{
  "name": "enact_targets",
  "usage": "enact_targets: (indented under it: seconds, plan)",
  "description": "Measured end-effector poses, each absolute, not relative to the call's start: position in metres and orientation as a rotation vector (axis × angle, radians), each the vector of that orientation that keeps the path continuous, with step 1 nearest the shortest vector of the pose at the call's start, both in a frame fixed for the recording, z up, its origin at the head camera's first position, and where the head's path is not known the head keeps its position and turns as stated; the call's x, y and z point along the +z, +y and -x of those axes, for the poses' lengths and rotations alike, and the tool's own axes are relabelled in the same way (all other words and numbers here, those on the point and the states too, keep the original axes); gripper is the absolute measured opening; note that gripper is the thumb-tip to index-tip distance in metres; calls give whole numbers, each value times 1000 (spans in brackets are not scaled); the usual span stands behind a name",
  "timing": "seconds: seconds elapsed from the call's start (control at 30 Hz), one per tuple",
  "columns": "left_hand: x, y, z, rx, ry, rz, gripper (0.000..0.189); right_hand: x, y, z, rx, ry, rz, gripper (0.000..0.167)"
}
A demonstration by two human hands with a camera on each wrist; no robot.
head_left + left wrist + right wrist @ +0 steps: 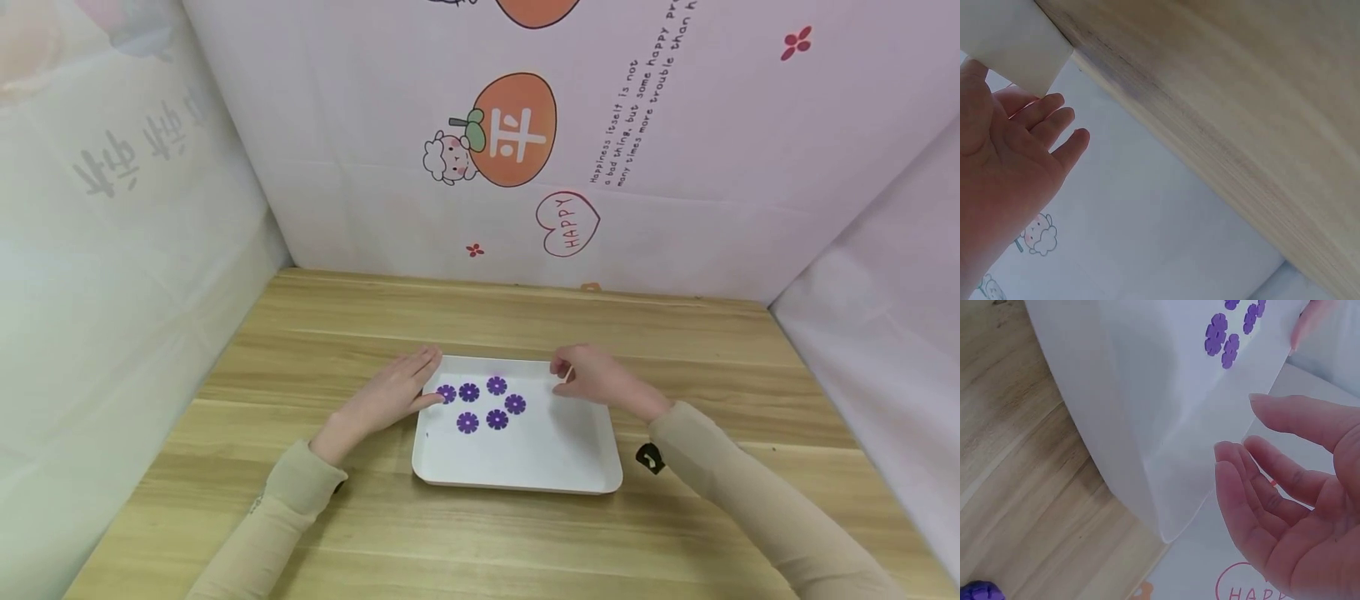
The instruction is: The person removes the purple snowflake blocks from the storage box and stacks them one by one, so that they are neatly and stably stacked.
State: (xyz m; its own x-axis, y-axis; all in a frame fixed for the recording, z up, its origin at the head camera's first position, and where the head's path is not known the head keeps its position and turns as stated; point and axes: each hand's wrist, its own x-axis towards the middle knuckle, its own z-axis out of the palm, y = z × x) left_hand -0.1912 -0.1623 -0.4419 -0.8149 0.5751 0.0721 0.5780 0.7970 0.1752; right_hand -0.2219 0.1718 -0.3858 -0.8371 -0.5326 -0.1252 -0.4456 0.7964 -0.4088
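Observation:
A shallow white tray (517, 462) lies on the wooden table. Several purple notched discs, shaped like flowers, are spread over its left and back part, one of them a disc (497, 419) near the middle. My left hand (393, 385) rests at the tray's back left edge, fingers extended along the rim and thumb over the leftmost disc. In the left wrist view the fingers touch the tray's corner (1029, 53). Above the back right corner is my right hand (596, 382), fingers loosely bent and thumb apart. Nothing shows between them in the right wrist view.
The wooden table (300, 358) meets a white printed cloth (375, 192) at the back, with cloth walls at both sides. A small black object (650, 458) is beside the right sleeve. A purple thing (982, 592), partly cut off, shows in the right wrist view.

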Motion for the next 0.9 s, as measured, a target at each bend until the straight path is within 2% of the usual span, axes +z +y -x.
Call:
enact_targets:
  seconds: [0.5,0.9]
  plan:
    - [-443,-164,192,-302,-2944,960,73,-392,148,224,-524,2712,846,23]
    - [-441,-163,191,-300,-2968,953,72,-398,132,224,-509,2687,798,21]
